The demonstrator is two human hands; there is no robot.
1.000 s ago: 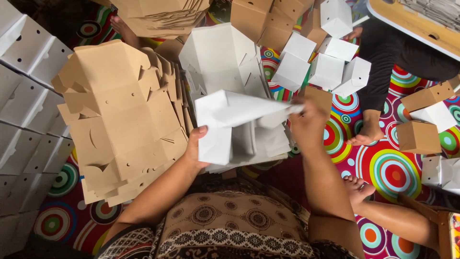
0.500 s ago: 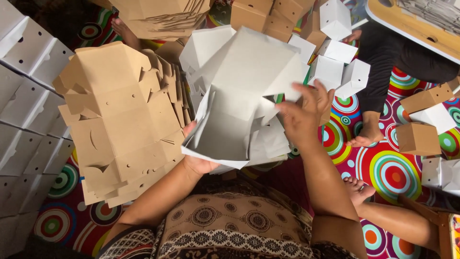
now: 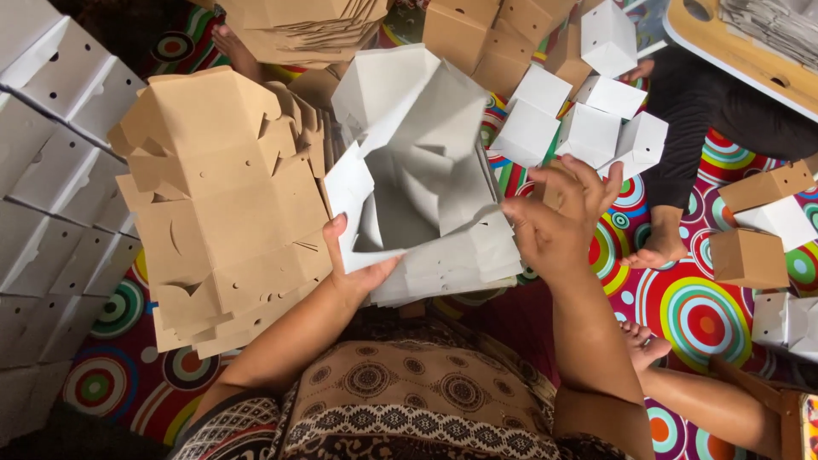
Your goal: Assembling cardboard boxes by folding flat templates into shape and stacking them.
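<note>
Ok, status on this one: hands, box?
Left hand grips half-folded white cardboard box. Right hand open beside it. Flat brown cardboard stack left, nothing blocking.

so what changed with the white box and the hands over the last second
The white box blank went from flat and folded to opened up, its walls raised. The left hand slid to its near-left corner and grips it. The right hand came off the blank and hangs open beside it. The brown flat stack and the folded boxes stayed put.

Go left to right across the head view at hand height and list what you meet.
Stacked white boxes → pile of flat brown box blanks → left hand → white box being folded → right hand → another person's foot → folded brown box
</note>
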